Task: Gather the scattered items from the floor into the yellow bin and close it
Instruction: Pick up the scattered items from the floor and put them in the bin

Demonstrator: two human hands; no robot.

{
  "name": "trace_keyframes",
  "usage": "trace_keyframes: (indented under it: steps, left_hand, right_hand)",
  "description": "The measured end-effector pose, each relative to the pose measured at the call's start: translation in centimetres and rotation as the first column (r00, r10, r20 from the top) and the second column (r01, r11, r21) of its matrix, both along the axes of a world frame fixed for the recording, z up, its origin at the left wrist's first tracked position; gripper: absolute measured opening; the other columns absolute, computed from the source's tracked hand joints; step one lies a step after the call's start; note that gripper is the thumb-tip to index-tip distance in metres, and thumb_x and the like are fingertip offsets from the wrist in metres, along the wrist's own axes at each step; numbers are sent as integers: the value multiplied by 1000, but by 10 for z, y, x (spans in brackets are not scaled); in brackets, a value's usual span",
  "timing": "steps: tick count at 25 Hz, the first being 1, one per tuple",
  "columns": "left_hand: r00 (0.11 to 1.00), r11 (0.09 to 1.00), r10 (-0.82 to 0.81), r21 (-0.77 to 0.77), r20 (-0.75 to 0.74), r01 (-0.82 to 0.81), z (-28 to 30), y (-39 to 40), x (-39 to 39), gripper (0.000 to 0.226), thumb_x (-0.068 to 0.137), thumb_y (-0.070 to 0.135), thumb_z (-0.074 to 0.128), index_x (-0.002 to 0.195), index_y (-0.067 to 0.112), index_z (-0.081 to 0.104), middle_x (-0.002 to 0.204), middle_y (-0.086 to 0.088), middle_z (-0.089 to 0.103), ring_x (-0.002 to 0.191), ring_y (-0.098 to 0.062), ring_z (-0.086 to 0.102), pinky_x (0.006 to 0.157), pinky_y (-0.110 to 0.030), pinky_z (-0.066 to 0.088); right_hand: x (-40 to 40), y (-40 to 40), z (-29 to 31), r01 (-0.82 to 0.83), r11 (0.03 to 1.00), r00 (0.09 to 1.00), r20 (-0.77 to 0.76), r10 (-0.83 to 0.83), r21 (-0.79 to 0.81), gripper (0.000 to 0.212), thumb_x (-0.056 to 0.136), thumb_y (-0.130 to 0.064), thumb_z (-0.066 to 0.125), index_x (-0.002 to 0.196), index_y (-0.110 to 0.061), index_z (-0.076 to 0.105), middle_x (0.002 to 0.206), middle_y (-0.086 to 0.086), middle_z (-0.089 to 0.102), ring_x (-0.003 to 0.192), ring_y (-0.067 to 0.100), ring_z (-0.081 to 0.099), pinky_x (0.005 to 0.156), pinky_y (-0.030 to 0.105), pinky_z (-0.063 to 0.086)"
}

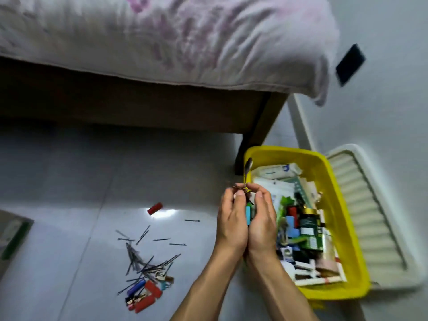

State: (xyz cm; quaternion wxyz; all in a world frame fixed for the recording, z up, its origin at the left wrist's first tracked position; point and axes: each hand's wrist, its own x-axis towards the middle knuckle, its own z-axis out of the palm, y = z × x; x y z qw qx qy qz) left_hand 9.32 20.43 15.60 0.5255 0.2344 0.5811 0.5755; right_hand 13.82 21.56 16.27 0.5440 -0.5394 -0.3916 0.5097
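Note:
My left hand (231,218) and my right hand (262,218) are cupped together just left of the yellow bin (345,218), holding a handful of small items (248,214) between them. A metal spoon (247,167) and a blue piece stick out of the handful. The bin stands open on the floor, filled with packets, a dark jar and coloured pieces. A pile of scattered items (144,274), hairpins and red and blue pieces, lies on the floor at lower left. A lone red piece (155,208) lies farther up.
The bin's white lid (368,214) lies beside it on the right, against the wall. A bed (148,42) with a dark wooden frame stands behind. A green-edged flat object (12,235) sits at the left edge.

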Motion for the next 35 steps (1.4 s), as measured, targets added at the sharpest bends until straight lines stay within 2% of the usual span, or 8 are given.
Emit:
trace_keyframes:
  steps: [6,9,12,15,18,26,30,35]
  left_hand:
    - [900,929,-289,-133,328,346,17,48,88,34,103,31,41,123,16,64,126,-8,66,113,-19,65,103,-43,48]
    - [932,931,-354,-121,-77,343,6,45,81,39,102,34,43,137,21,55,143,3,53,130,-14,49,112,-38,37]
    - [462,857,-432,-192,-775,479,-25,18,62,46,100,31,43,145,24,44,154,1,38,143,-17,31,114,-28,24]
    - [-95,687,-456,-418,-885,595,-55,2,65,59,100,39,32,155,25,18,163,-6,15,151,-24,5,120,-39,-3]
    - [-313,682,-415,-520,-854,515,-65,16,75,65,100,43,31,156,24,4,164,-13,2,151,-31,-6,118,-47,-13]
    - [313,887,-249,-86,-916,455,-53,-8,22,50,97,28,40,147,24,41,159,-4,28,148,-20,20,120,-32,9]
    - [462,952,-301,-289,-834,99,-81,-68,-67,51,99,29,44,149,28,35,159,3,28,147,-16,20,118,-29,16]
    - [555,721,-495,-673,-669,-168,-133,-128,-160,81,81,53,62,148,29,25,147,-1,35,133,-25,34,103,-42,40]
  right_hand:
    - [126,34,0,214,966,955,-178,-238,-147,31,101,-22,42,113,-20,70,116,3,71,112,20,65,95,40,51]
    - [156,30,-10,160,982,987,38,-157,-103,31,101,-22,44,113,-31,70,121,-12,67,121,7,57,97,25,47]
    - [166,2,-43,-34,995,767,636,84,-91,35,97,-23,53,128,-38,58,148,-12,45,144,13,29,111,31,34]
    - [173,-10,-71,-199,962,298,923,241,-187,53,99,-30,46,150,-35,30,163,-10,6,150,18,-8,121,46,12]
    - [185,11,-75,-219,928,93,941,327,-301,57,104,-30,32,155,-34,7,163,-7,-15,148,23,-21,121,49,7]
    - [113,4,-35,-413,911,345,927,146,11,53,93,-20,34,145,-14,44,158,7,29,149,26,15,120,44,20]
    - [13,-23,-54,-584,812,388,883,264,13,43,92,-15,46,134,-13,57,150,5,44,139,22,38,112,33,29]
    - [-57,-32,-136,-644,650,197,733,651,-404,47,93,-18,55,139,-23,46,149,-2,42,131,18,43,106,27,34]
